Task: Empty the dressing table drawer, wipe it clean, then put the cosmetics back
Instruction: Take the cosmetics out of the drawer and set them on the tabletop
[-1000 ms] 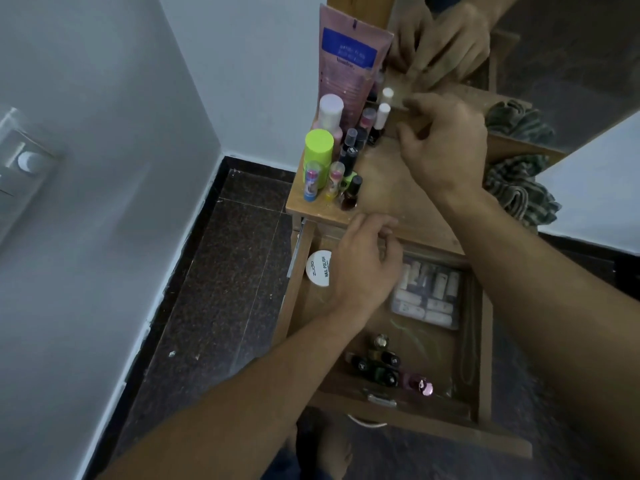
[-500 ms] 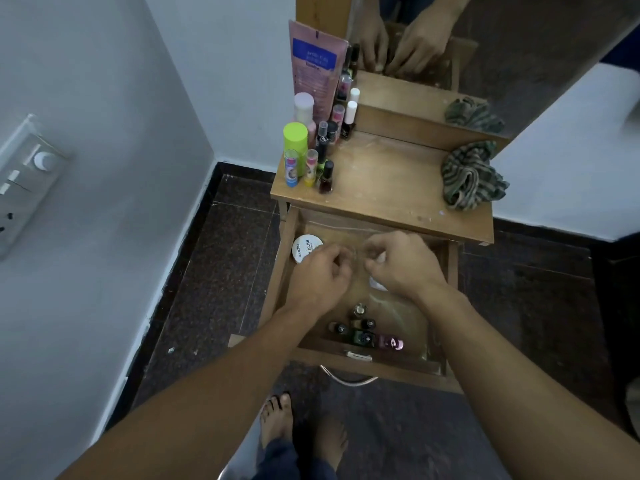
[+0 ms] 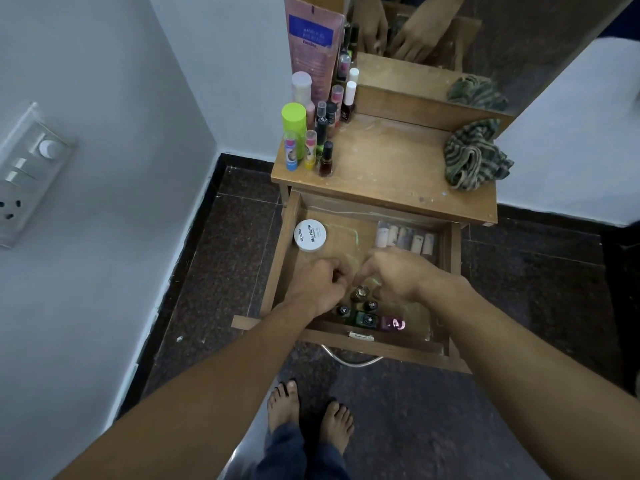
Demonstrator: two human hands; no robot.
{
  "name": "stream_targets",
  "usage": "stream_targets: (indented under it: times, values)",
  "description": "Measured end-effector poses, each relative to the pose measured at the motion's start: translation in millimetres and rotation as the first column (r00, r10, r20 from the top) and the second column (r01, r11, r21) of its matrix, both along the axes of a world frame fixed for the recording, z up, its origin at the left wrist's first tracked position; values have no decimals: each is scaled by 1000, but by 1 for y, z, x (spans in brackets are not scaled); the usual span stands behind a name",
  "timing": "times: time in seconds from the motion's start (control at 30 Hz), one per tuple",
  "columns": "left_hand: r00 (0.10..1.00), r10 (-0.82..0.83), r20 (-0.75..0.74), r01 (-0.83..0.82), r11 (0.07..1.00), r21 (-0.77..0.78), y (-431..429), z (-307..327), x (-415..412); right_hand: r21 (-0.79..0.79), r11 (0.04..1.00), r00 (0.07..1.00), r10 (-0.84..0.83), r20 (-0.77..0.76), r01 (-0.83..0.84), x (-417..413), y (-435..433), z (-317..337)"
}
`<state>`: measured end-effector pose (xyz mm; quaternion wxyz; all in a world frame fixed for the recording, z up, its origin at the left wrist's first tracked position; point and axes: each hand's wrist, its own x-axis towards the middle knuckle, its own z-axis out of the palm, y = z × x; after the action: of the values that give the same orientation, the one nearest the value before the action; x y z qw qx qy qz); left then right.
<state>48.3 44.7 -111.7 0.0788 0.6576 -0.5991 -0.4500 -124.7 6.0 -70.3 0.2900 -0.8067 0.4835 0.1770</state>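
Observation:
The wooden drawer is pulled out below the dressing table top. Inside lie a white round nail polish tub, a clear case of small tubes and several nail polish bottles near the front. My left hand is curled into a loose fist over the drawer's middle, with nothing visible in it. My right hand hovers beside it, fingers bent down and apart, next to a gold-capped bottle.
Several cosmetics and a tall pink tube stand at the top's left back. A striped cloth lies at its right. The mirror is behind, a wall with a switch panel to the left, and bare feet below.
My right hand came down from the table top into the drawer. Both hands then moved toward the drawer's front, over the nail polish bottles.

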Motion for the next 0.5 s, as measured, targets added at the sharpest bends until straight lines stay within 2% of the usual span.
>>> stream_targets:
  times: [0.33, 0.43, 0.5]
  values:
    - [999, 18, -30, -19, 1000, -23, -3, -3, -7, -87, 994, 991, 72, 111, -62, -11, 6, -12]
    - [996, 51, -71, -54, 998, -32, -3, -7, -7, -114, 993, 988, 22, 151, -5, -15, 7, -12]
    - [989, 111, -95, -117, 991, -67, -2, -5, -10, -156, 986, 973, -25, 231, 63, -18, 7, -8]
